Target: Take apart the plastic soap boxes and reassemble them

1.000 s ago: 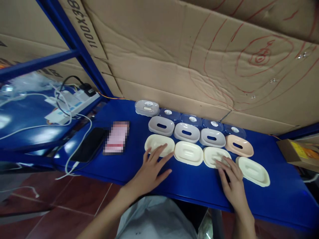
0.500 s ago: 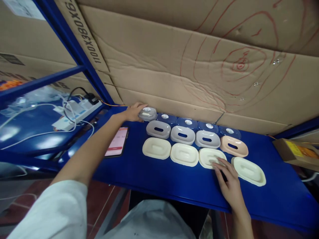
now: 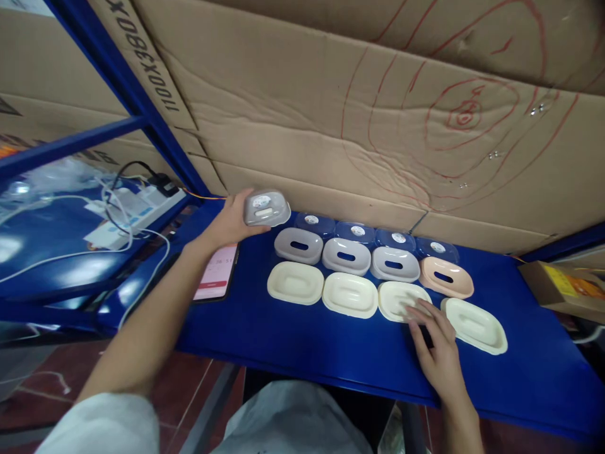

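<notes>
At the far left of the rows: our left hand [image 3: 231,222] grips one end of the grey lidded box [image 3: 267,214], which looks raised off the desk [image 3: 283,340], though we cannot tell by how much.
Box's long axis: roughly left to right across our view, in line with the reach of our fingers; its free end points right, toward the clear lids [image 3: 315,224].
Box against rows: it sits up and to the left of the three grey trays [image 3: 363,258] and beyond the four cream dishes [image 3: 350,295], so the rows spread rightward and toward us from its free end.
Nearer hand: our left has the box; our right hand [image 3: 439,343] is well apart from it, across the rows.
Left arm: stretched out diagonally over the phone [image 3: 213,284], thumb along the box's near side, fingers around its far left end.
Right arm: reaching up from the near edge, palm low, fingertips over the third cream dish [image 3: 394,301]; thumb and fingers are spread, clamped on nothing. Whether the tips touch the dish, we cannot tell.
Right side: the peach tray [image 3: 460,285] ends the middle row, beyond our right fingertips.
</notes>
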Available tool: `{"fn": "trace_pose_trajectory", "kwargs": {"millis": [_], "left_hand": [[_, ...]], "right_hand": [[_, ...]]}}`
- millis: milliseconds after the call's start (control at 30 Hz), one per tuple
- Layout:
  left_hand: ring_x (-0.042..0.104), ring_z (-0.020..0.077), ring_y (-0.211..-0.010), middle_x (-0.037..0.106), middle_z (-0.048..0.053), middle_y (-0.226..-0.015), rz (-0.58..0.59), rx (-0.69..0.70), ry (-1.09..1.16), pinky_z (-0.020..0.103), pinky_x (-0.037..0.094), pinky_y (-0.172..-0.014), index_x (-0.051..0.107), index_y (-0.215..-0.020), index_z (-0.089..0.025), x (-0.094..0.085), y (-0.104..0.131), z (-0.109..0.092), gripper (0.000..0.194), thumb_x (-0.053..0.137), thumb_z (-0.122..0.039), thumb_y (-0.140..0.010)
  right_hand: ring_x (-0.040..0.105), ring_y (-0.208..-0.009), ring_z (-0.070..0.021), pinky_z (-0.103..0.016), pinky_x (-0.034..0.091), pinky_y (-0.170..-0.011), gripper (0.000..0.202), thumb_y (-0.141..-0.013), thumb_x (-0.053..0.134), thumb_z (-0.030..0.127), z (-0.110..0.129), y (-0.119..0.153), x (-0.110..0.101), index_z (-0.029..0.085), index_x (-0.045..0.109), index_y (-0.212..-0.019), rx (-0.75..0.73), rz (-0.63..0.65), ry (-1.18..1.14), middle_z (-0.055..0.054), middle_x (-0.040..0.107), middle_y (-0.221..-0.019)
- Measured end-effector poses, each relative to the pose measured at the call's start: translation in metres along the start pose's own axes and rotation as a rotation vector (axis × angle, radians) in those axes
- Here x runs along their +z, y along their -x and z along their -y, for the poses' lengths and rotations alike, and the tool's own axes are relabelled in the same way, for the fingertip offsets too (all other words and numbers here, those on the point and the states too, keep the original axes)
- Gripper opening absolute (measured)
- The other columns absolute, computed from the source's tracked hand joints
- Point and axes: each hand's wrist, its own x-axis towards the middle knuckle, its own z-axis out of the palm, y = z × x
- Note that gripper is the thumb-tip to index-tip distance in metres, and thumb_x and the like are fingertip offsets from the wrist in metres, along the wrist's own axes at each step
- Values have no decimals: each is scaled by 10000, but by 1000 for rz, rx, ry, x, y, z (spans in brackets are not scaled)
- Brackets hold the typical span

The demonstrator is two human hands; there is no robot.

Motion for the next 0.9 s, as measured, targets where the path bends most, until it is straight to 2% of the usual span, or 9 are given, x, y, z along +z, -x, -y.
{"fn": "trace_pose_trajectory", "kwargs": {"millis": [67, 133, 200, 300, 433, 533, 733, 833, 900], "left_hand": [[414, 429, -1534, 337, 179, -1689, -58, 54, 96, 577, 342, -1291, 148, -1691, -122, 5, 18, -22, 1126, 670, -780, -942], [548, 391, -1441, 446, 173, -1622, -56, 126, 247, 533, 451, -1239, 213, -1684, -178, 14, 35, -51, 1238, 814, -802, -801], [610, 366, -1396, 527, 181, -1561, 24, 209, 466, 509, 497, -1211, 239, -1684, -222, 26, 51, -85, 1276, 911, -740, -732], [528, 384, -1505, 482, 176, -1636, 204, 282, 661, 527, 456, -1254, 280, -1685, -292, 37, 73, -132, 1236, 969, -645, -722], [523, 388, -1512, 445, 172, -1674, 350, 354, 824, 552, 457, -1251, 296, -1677, -301, 39, 90, -168, 1200, 958, -653, -740], [591, 363, -1437, 532, 161, -1576, 375, 298, 992, 542, 502, -1206, 269, -1672, -320, 41, 93, -172, 1159, 910, -695, -782], [612, 363, -1368, 557, 146, -1512, 316, 236, 1193, 548, 511, -1165, 156, -1694, -391, 54, 85, -155, 1283, 981, -606, -735], [633, 352, -1313, 572, 109, -1480, 266, 237, 1314, 521, 549, -1093, 212, -1675, -446, 56, 76, -141, 1249, 1019, -501, -723], [633, 337, -1300, 590, 85, -1463, 215, 221, 1355, 495, 548, -1088, 328, -1638, -446, 53, 70, -132, 1110, 1005, -461, -759]], "right_hand": [[587, -1427, -379, -649, 465, -1176, 314, -1094, 564, 350, 15, -4, -2, 306, 663, -1390, -36, -29, 42, -131, 627, -1508], [555, -1466, -383, -617, 477, -1178, 364, -1078, 589, 302, 38, -14, -5, 315, 624, -1440, -107, -19, 47, -135, 566, -1571], [497, -1525, -387, -597, 484, -1195, 474, -1055, 642, 300, 68, -31, -9, 329, 557, -1520, -212, 41, 18, -135, 471, -1651], [392, -1606, -423, -627, 480, -1223, 725, -996, 751, 427, 109, -61, -18, 353, 418, -1636, -363, 65, -59, -127, 309, -1753], [442, -1585, -411, -639, 487, -1228, 814, -941, 805, 540, 136, -84, -27, 369, 419, -1638, -374, 186, -76, -113, 381, -1742], [516, -1542, -355, -579, 535, -1200, 726, -968, 775, 515, 139, -82, -27, 360, 466, -1607, -222, 308, -150, -99, 502, -1679], [555, -1509, -325, -552, 500, -1230, 543, -1042, 684, 465, 134, -97, -11, 342, 548, -1552, -64, 256, -456, -92, 593, -1602], [641, -1413, -299, -522, 545, -1181, 475, -1073, 627, 489, 141, -123, 0, 343, 573, -1522, 2, 237, -606, -80, 661, -1533], [629, -1421, -301, -530, 534, -1189, 491, -1055, 657, 496, 152, -139, 10, 344, 578, -1515, -40, 226, -595, -78, 656, -1536]]}}
